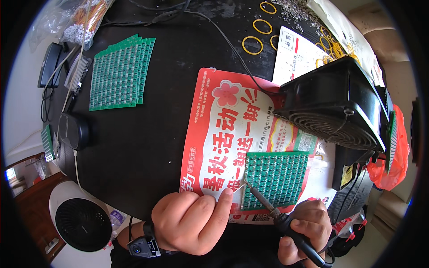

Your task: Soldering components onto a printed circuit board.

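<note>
1. Lower centre: left hand (192,221), grip pinching what seems a thin wire (240,188).
2. Lower right: right hand (309,228), grip wrapped around iron (283,220).
3. Right of centre: board (281,178) on sheet (195,134), iron's tip near its left edge.

A: "How is the circuit board (279,178) finished?"
B: "It is dotted with metallic specks; a smooth paper sheet (193,134) is laid beneath it."
A: "And the soldering iron (281,220) over it?"
B: "A metal shaft (261,196) is joined to a plastic handle (287,227)."
</note>
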A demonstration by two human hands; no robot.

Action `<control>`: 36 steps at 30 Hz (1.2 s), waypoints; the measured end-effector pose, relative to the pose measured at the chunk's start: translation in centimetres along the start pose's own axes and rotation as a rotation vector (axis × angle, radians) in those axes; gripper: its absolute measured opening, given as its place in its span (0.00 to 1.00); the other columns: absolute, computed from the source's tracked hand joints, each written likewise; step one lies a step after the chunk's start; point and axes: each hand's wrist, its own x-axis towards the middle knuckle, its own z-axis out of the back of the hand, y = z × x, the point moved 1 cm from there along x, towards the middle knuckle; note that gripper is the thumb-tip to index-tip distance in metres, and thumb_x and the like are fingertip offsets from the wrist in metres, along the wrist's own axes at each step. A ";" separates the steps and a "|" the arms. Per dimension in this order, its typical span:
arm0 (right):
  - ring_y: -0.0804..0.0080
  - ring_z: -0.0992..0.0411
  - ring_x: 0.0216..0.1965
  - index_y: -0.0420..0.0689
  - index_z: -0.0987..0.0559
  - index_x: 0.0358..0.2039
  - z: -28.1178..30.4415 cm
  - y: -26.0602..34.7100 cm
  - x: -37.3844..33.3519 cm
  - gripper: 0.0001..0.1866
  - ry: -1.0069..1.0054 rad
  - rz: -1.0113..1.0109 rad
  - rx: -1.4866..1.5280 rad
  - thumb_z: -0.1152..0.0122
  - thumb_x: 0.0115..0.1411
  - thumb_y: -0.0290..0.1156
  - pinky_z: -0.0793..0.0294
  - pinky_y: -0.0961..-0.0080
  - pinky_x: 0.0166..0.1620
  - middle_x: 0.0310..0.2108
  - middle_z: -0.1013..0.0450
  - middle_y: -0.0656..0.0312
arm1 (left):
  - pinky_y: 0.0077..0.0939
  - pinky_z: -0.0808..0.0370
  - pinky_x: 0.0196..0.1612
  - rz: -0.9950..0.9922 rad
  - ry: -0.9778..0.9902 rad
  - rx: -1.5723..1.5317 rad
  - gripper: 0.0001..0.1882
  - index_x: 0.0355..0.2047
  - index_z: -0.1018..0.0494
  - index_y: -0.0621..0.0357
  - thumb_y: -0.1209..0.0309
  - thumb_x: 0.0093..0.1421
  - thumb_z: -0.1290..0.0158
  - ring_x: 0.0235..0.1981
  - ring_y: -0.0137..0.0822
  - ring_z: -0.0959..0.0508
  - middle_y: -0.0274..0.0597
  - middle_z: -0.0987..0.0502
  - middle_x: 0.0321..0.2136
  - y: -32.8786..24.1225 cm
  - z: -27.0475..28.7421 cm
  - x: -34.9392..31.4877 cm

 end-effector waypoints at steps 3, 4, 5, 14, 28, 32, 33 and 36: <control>0.58 0.25 0.29 0.36 0.26 0.40 0.1 0.0 0.2 0.14 0.020 0.010 -0.024 0.38 0.54 0.27 0.24 0.64 0.36 0.32 0.27 0.50 | 0.17 0.36 0.18 -0.033 -0.005 0.022 0.13 0.36 0.18 0.65 0.79 0.47 0.42 0.18 0.27 0.35 0.31 0.33 0.18 0.3 0.0 0.0; 0.58 0.25 0.29 0.36 0.26 0.40 0.1 0.0 0.2 0.14 0.021 0.010 -0.023 0.38 0.54 0.27 0.24 0.64 0.36 0.32 0.27 0.50 | 0.15 0.35 0.17 -0.062 -0.009 0.043 0.13 0.37 0.19 0.65 0.78 0.49 0.43 0.18 0.23 0.35 0.29 0.35 0.19 0.4 -0.1 0.0; 0.58 0.25 0.29 0.35 0.26 0.40 0.1 0.0 0.1 0.14 0.018 0.014 -0.015 0.38 0.54 0.27 0.24 0.63 0.36 0.32 0.27 0.50 | 0.15 0.35 0.17 -0.061 -0.008 0.043 0.13 0.37 0.19 0.65 0.78 0.49 0.43 0.18 0.23 0.35 0.29 0.35 0.19 0.4 -0.1 0.0; 0.58 0.26 0.30 0.35 0.26 0.39 0.0 -0.1 -0.1 0.14 -0.002 0.006 -0.007 0.37 0.55 0.28 0.24 0.63 0.37 0.31 0.27 0.50 | 0.21 0.34 0.19 0.027 0.002 -0.008 0.13 0.34 0.18 0.63 0.78 0.45 0.41 0.19 0.32 0.33 0.34 0.31 0.17 -0.4 -0.2 -0.1; 0.59 0.26 0.29 0.35 0.25 0.40 0.3 0.0 -0.1 0.14 -0.002 0.022 -0.028 0.38 0.54 0.28 0.24 0.63 0.37 0.31 0.27 0.51 | 0.25 0.31 0.20 0.187 -0.086 -0.024 0.11 0.33 0.20 0.60 0.78 0.47 0.34 0.17 0.34 0.28 0.35 0.29 0.17 -0.6 1.2 -0.3; 0.63 0.29 0.27 0.41 0.27 0.39 0.0 -0.2 -1.3 0.15 -0.012 0.003 -0.074 0.38 0.55 0.34 0.27 0.66 0.34 0.28 0.30 0.55 | 0.25 0.37 0.17 0.376 0.109 -0.099 0.15 0.38 0.19 0.59 0.78 0.48 0.33 0.15 0.34 0.30 0.37 0.30 0.20 -1.8 3.8 -1.0; 0.68 0.31 0.26 0.46 0.28 0.39 -0.2 -0.4 -1.9 0.15 -0.028 -0.019 -0.134 0.38 0.55 0.39 0.31 0.71 0.31 0.26 0.32 0.60 | 0.25 0.39 0.18 0.342 0.107 -0.065 0.14 0.39 0.19 0.57 0.76 0.50 0.33 0.15 0.32 0.34 0.35 0.32 0.21 -2.0 3.9 -1.4; 0.69 0.31 0.27 0.46 0.28 0.37 -0.7 -0.9 -2.4 0.15 -0.130 -0.021 -0.074 0.39 0.57 0.42 0.31 0.71 0.32 0.26 0.32 0.61 | 0.25 0.40 0.19 0.184 -0.124 0.163 0.13 0.38 0.18 0.55 0.74 0.50 0.33 0.16 0.31 0.37 0.32 0.36 0.20 -2.5 3.1 -2.3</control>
